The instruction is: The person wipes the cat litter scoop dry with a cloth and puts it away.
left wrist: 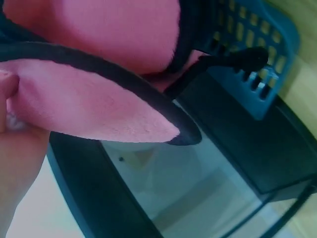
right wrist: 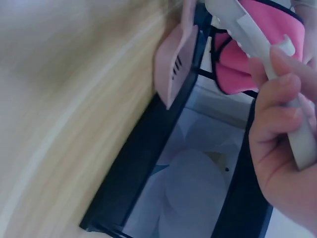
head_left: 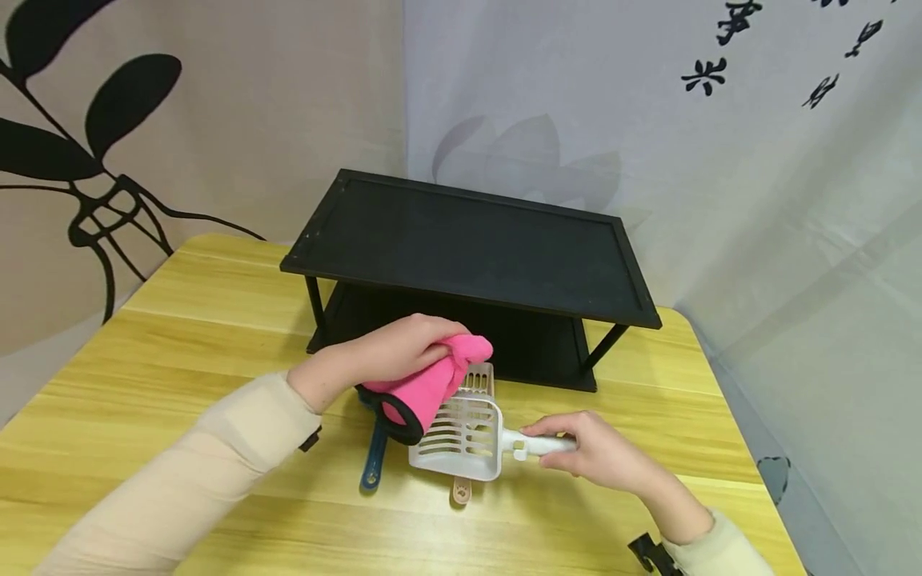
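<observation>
My left hand (head_left: 410, 346) grips a pink cloth (head_left: 425, 392) with black edging, bunched at the top, its black-rimmed opening hanging down. In my right hand (head_left: 594, 450) is the handle of a pale grey slotted litter scoop (head_left: 461, 440), fingers curled round it. The scoop's head is beside the cloth; whether they touch I cannot tell. Below them are a blue litter scoop (head_left: 374, 460), its head mostly hidden by the cloth, and a pinkish-beige litter scoop (head_left: 462, 490), partly covered by the grey one. The blue slotted head (left wrist: 257, 49) shows in the left wrist view.
A black two-tier rack (head_left: 468, 248) stands at the back of the wood-grain table (head_left: 216, 320), just beyond my hands. Behind it hangs a pale cloth backdrop (head_left: 519, 96) with dark plant prints and characters.
</observation>
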The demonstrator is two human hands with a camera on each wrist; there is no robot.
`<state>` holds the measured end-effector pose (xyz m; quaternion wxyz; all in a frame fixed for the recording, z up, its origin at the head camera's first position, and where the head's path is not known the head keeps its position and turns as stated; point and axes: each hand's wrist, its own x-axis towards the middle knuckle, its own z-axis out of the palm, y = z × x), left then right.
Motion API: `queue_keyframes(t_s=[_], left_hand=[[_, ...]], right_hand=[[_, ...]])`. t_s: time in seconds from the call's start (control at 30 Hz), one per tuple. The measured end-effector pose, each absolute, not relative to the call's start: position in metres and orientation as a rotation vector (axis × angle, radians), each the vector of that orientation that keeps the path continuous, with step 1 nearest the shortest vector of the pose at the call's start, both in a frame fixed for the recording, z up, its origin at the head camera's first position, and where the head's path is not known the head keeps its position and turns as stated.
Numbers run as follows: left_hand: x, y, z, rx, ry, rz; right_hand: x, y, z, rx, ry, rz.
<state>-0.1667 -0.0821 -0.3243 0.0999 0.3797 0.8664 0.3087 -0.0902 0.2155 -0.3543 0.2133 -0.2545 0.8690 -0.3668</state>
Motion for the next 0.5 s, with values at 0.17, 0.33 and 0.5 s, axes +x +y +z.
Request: queue_keyframes(t_s=[0.17,0.33,0.5], left_hand=[[-0.166,-0.072,-0.319,1.163,2.4,0.849],[-0.168,-0.075,-0.316,1.138,2.349,0.84],[-0.168,-0.081,-0.317,1.106,2.33,0.879]], right_hand=[[-0.094,0.212,-0.345,-0.723,2.442,-1.042],[-0.095,0.213,-0.339,-0.686,2.4,-1.095],[-0.095,0.217,-0.336,-0.638,2.396,-1.13]])
